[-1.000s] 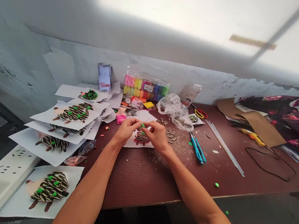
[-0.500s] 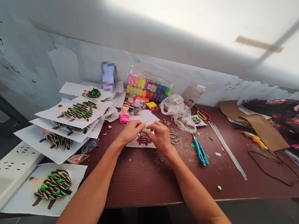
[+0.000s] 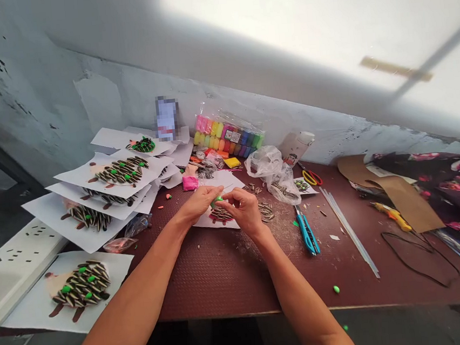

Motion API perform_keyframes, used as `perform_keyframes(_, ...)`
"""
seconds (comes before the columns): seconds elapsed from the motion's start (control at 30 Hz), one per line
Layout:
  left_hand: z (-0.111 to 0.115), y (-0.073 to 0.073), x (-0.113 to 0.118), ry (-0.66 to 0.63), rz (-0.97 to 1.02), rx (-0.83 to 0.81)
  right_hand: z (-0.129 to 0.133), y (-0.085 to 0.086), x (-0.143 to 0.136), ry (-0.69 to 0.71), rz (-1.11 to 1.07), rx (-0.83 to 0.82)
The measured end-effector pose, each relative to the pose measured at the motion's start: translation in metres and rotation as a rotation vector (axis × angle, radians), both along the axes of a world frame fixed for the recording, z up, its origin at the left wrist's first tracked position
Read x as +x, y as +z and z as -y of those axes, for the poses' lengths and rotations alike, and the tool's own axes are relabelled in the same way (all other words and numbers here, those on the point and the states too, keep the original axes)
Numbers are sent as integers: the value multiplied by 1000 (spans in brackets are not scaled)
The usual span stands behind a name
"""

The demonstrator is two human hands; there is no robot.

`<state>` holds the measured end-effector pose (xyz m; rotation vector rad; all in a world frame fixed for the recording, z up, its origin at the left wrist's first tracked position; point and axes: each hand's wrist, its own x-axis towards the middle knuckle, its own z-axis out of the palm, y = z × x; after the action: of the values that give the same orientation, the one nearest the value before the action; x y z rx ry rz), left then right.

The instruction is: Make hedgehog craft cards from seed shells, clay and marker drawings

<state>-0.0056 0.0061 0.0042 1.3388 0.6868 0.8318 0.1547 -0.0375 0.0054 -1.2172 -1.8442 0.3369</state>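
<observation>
A small lump of bright green clay [image 3: 217, 199] shows between my two hands, above a sheet of white paper [image 3: 234, 181]. My left hand [image 3: 202, 202] pinches the lump from the left, thumb and fingers together. From the other side my right hand [image 3: 244, 206] has its thumb and forefinger closed at the clay. Below them, partly covered by the hands, a hedgehog picture [image 3: 221, 214] with striped sunflower seeds for spines lies on the paper. Loose sunflower seeds [image 3: 265, 211] are heaped just right of my right hand.
Finished-looking hedgehog sheets [image 3: 122, 174] are stacked at left, beside a white power strip [image 3: 22, 252]. Packaged coloured clay [image 3: 228, 135] leans on the wall. A teal utility knife [image 3: 308, 233], scissors [image 3: 312, 177], clear glue sticks [image 3: 349, 231] and a yellow glue gun [image 3: 395, 216] lie to the right.
The fingers of both hands have shifted slightly around the green clay, and more of it shows now. The things on the table have not moved.
</observation>
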Motion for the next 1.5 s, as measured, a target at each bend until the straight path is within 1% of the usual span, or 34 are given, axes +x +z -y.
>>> perform_keyframes(0.1,-1,2,-1,82,20,50,-1,0,4,10,20,36)
perform_keyframes(0.23,-4,2,-5,100,-11,95,-1,0,9,-41,100,24)
perform_keyframes(0.4,-7,-4,-4,135,-51,131,0,1,7,-61,172,21)
perform_keyframes(0.57,-6,-6,0,145,-89,127,2,3,2,-72,142,-29)
perform_keyframes(0.7,-5,-3,0,144,-145,185,3,4,1,-101,104,-49)
perform_keyframes(0.83,-5,-1,-1,166,-205,252,2,2,0,-72,16,-59)
perform_keyframes(0.9,-5,0,-1,167,-224,270,1,-1,-1,-50,-59,-107)
perform_keyframes(1.03,-6,1,-2,198,-251,289,-2,-6,-2,2,-224,-332)
perform_keyframes(1.1,-6,2,-3,218,-245,285,-4,-8,-1,20,-287,-395)
perform_keyframes(1.2,-5,4,-3,197,-186,245,-6,-7,2,7,-308,-366)
perform_keyframes(1.3,-4,3,-3,173,-93,188,-5,-5,5,-21,-238,-290)
perform_keyframes(1.5,-4,-3,0,257,34,85,-2,-1,5,-22,-109,-238)
